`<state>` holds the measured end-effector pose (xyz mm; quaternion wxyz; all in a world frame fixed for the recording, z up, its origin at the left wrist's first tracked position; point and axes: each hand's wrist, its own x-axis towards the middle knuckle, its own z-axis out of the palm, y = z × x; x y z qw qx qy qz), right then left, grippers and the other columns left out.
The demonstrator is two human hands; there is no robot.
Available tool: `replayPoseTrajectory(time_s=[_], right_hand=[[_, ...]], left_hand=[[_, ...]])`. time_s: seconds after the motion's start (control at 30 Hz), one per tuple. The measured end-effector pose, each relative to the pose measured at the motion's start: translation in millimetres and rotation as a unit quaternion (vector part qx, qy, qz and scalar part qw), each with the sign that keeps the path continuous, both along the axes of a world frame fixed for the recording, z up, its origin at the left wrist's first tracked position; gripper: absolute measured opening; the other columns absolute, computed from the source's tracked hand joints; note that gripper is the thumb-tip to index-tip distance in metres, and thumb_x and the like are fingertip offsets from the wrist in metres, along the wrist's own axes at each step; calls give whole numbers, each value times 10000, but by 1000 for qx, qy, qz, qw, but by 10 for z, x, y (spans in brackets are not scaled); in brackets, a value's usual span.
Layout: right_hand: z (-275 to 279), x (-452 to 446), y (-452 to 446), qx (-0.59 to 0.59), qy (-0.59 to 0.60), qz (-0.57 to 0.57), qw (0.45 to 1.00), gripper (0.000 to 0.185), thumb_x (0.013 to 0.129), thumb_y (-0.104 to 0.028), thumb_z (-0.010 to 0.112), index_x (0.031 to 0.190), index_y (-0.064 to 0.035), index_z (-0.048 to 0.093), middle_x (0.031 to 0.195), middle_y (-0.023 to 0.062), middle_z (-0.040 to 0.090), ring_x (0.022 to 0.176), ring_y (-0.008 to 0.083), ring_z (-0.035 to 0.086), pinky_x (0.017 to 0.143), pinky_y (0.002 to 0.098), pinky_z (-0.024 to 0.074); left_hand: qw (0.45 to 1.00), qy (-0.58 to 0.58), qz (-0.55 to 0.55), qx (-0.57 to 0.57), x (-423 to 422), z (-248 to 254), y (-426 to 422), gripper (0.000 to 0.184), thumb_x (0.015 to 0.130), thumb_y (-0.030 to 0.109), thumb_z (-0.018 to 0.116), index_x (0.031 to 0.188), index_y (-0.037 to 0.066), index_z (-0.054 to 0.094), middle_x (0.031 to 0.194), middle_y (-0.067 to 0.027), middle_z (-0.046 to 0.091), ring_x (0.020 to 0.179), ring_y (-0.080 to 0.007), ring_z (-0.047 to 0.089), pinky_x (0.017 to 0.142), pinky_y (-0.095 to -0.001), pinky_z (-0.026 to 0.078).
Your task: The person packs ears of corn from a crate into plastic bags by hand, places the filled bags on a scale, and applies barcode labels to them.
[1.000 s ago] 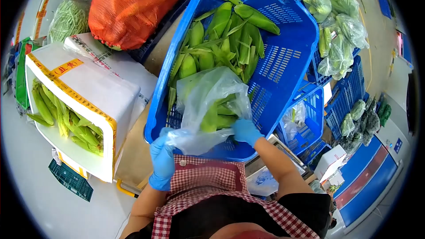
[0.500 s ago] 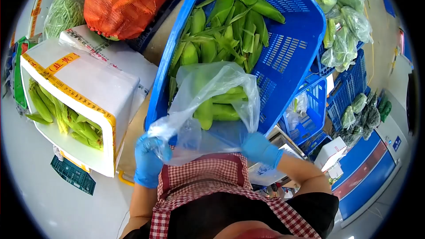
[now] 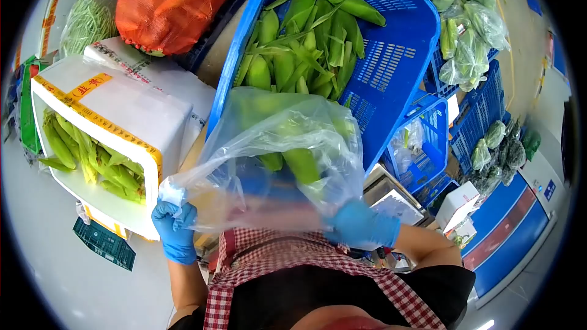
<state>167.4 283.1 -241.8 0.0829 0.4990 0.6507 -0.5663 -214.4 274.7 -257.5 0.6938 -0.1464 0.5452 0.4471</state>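
We note L hand (image 3: 174, 230) clamped on L corner of clear bag (image 3: 275, 131); R hand (image 3: 362, 225) at bag's R edge, fingers blurred, can't tell if gripping. Bag spans betw. hands, over near end of blue crate (image 3: 403, 21); green corn (image 3: 260, 73) in crate just beyond, some ears visible thru plastic.

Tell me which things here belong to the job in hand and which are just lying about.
In the job:
clear plastic bag, in the left hand
unhusked corn ears
blue crate

Apparently lying about:
orange mesh sack
white foam box, though it holds corn
bagged green vegetables
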Motion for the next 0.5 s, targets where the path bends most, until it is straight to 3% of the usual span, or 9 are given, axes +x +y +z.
replayPoseTrajectory(time_s=[0.07, 0.1, 0.17, 0.23, 0.3, 0.37, 0.43, 0.5], right_hand=[[-150, -151, 270, 92, 98, -118, 984, 435, 770, -272, 581, 1169, -109, 525, 1132, 168, 530, 947, 305, 546, 827, 384, 434], [-339, -303, 295, 113, 141, -115, 977, 460, 775, -285, 586, 1196, -116, 514, 1146, 164, 524, 956, 309, 541, 839, 381, 431], [-901, -640, 38, 119, 197, -45, 972, 357, 780, -213, 555, 1117, -95, 554, 1064, 136, 572, 810, 325, 593, 719, 400, 476], [-1278, -711, -375, -138, 13, 10, 990, 316, 780, -212, 548, 1048, -45, 552, 1076, 168, 537, 934, 323, 547, 807, 414, 433], [-1875, -462, -1092, 22, -184, -15, 982, 303, 768, -151, 530, 1046, -30, 540, 1057, 197, 541, 944, 341, 542, 803, 418, 434], [-2078, -93, -1423, 4, -308, 9, 951, 329, 746, -125, 529, 1063, -37, 530, 1070, 220, 528, 953, 356, 544, 782, 420, 441], [-1959, 315, -1527, 25, -269, -30, 962, 234, 779, -100, 497, 974, 12, 560, 907, 217, 597, 842, 322, 600, 690, 394, 490], [-1602, 535, -1507, -5, -232, -216, 949, 313, 768, -63, 489, 1073, -21, 545, 981, 171, 599, 904, 326, 585, 747, 409, 477]], left_hand=[[992, 98, -77, -32, 173, 0, -102, 227, 666, 30, 417, 864, -30, 511, 540, -68, 467, 283, -118, 301, 326, -224, 289], [996, 44, -65, -35, 298, 42, -88, 211, 662, 20, 425, 846, -33, 513, 578, -88, 494, 288, -126, 305, 338, -230, 299], [998, -21, -53, -17, 475, 90, -12, 189, 658, 12, 439, 824, -30, 517, 618, -105, 519, 294, -135, 310, 353, -240, 308], [998, -43, -45, 26, 509, 109, 51, 177, 658, 16, 450, 816, -19, 523, 625, -100, 515, 298, -136, 309, 357, -249, 307], [997, -38, -60, 30, 503, 73, 11, 169, 680, 31, 457, 830, 4, 530, 630, -81, 509, 310, -124, 322, 358, -244, 281], [998, -21, -58, -16, 575, 50, -72, 173, 694, 42, 459, 849, 11, 530, 619, -70, 502, 315, -118, 330, 359, -237, 268], [997, -50, -50, -23, 578, 80, -14, 186, 709, 58, 463, 878, 14, 525, 613, -53, 492, 320, -114, 333, 366, -229, 266], [998, -49, -38, 2, 601, 66, 43, 191, 709, 55, 456, 885, 15, 522, 610, -50, 484, 312, -116, 323, 367, -228, 264]])
